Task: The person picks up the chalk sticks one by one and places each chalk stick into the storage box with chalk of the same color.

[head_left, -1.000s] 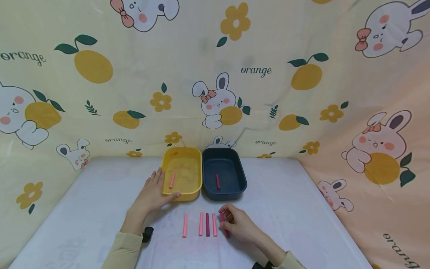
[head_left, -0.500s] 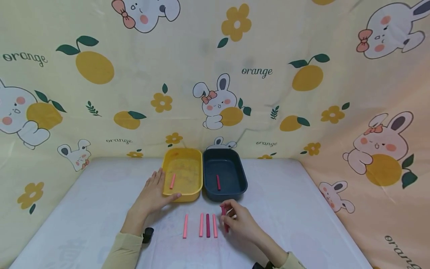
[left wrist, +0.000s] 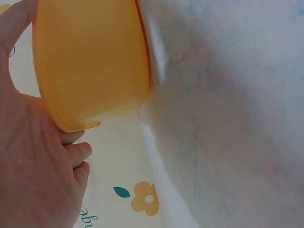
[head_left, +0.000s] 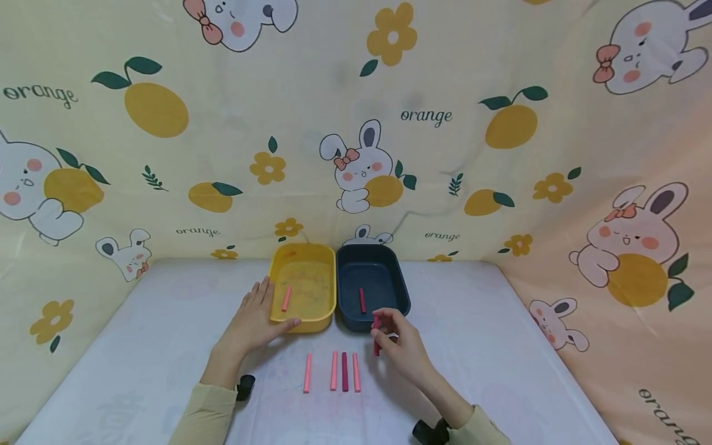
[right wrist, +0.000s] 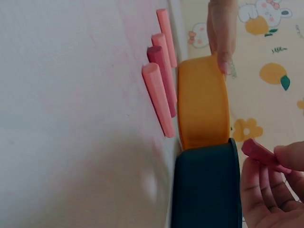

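My right hand (head_left: 405, 346) pinches a dark red crayon (head_left: 376, 339) between thumb and fingers. It hovers at the near right corner of the dark blue bin (head_left: 346, 321). Inside that bin lies another dark red crayon (head_left: 363, 300). My left hand (head_left: 253, 318) rests against the yellow bin (head_left: 314, 326), fingers laid straight along its left side and thumb over the near rim. One light pink crayon (head_left: 286, 298) is in the yellow bin. In the right wrist view the held crayon (right wrist: 262, 155) is tilted beside the blue bin's rim (right wrist: 235, 175).
On the white table (head_left: 473, 346), in front of the bins, a row of crayons lies side by side: pink crayons (head_left: 308, 372) and one dark red crayon (head_left: 345, 372). The two bins stand together near the back, before a patterned cloth (head_left: 289, 93).
My right hand has lifted the dark red crayon from the right end of the row and carried it forward to the blue bin. My left hand stays on the yellow bin.
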{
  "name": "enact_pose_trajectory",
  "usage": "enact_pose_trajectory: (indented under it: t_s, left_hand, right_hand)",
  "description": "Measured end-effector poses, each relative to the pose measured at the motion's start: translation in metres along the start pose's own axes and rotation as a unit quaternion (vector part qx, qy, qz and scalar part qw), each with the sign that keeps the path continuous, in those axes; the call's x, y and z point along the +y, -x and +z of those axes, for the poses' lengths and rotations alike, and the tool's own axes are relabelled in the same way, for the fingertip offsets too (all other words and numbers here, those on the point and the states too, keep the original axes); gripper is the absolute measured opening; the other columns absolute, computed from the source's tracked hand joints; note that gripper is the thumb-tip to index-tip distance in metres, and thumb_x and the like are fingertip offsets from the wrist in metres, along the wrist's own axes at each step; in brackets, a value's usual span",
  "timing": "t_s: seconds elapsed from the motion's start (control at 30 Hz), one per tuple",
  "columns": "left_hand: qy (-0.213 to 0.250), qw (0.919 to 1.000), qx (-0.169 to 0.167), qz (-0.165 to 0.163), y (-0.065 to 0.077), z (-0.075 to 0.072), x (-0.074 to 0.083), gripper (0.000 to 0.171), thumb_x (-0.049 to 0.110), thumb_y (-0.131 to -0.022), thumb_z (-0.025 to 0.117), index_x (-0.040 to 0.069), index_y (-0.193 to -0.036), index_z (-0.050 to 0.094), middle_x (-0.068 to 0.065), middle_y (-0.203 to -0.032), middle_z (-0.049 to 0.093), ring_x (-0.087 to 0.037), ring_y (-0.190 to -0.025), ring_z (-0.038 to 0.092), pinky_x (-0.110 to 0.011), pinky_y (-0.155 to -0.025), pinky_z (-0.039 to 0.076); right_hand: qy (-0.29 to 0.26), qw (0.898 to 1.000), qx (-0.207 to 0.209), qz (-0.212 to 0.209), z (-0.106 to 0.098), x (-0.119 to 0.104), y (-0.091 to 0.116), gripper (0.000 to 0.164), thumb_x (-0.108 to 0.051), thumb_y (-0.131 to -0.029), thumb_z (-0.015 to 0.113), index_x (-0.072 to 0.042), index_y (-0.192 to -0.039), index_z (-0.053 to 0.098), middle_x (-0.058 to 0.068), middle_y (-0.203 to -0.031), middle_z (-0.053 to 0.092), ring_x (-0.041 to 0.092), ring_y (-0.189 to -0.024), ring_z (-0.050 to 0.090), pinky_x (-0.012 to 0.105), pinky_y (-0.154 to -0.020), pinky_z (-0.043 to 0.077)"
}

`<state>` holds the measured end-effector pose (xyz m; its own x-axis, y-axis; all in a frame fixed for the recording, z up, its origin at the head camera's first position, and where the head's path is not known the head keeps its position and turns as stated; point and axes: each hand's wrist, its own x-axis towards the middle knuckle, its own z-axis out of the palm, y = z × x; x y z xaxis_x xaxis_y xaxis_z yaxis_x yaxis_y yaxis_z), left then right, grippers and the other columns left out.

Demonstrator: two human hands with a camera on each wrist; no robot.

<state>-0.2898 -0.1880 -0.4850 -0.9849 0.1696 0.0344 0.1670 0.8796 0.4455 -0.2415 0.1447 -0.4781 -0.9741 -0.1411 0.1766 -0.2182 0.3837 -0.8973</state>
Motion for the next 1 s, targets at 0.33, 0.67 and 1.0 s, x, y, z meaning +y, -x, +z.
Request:
enact_pose_trajectory:
  t_s: [0.33, 0.67, 1.0]
  left_hand:
    - [-0.004, 1.0, 0.0, -0.005, 0.001, -0.002, 0.001, 0.122, 0.075, -0.09, 0.061, -0.009, -0.162, 0.01, -0.026, -0.172, 0.004, -0.046, -0.158, 0.006, -0.058, -0.128, 0.008]
    - [-0.003, 1.0, -0.001, -0.005, 0.001, 0.0, 0.001, 0.12, 0.073, -0.091, 0.061, -0.009, -0.162, 0.01, -0.025, -0.172, 0.004, -0.045, -0.158, 0.005, -0.058, -0.128, 0.007]
    - [-0.003, 0.9999, 0.002, -0.01, 0.0, 0.002, 0.001, 0.121, 0.074, -0.09, 0.061, -0.009, -0.162, 0.009, -0.025, -0.172, 0.001, -0.046, -0.158, 0.004, -0.059, -0.128, 0.007]
  right_hand:
    - [-0.013, 0.999, 0.037, -0.036, 0.001, -0.002, -0.02, 0.031, -0.005, -0.1, 0.068, -0.011, -0.131, 0.062, 0.007, -0.113, 0.068, 0.02, -0.086, 0.063, 0.022, -0.077, 0.057]
    - [-0.014, 0.998, 0.053, -0.043, 0.006, 0.003, -0.04, 0.03, -0.009, -0.1, 0.069, -0.01, -0.13, 0.064, 0.008, -0.116, 0.069, 0.02, -0.092, 0.061, 0.022, -0.079, 0.054]
    - [-0.003, 0.999, 0.049, -0.019, 0.012, 0.003, -0.06, 0.03, -0.012, -0.102, 0.067, -0.012, -0.132, 0.062, 0.007, -0.121, 0.067, 0.022, -0.095, 0.061, 0.023, -0.078, 0.057]
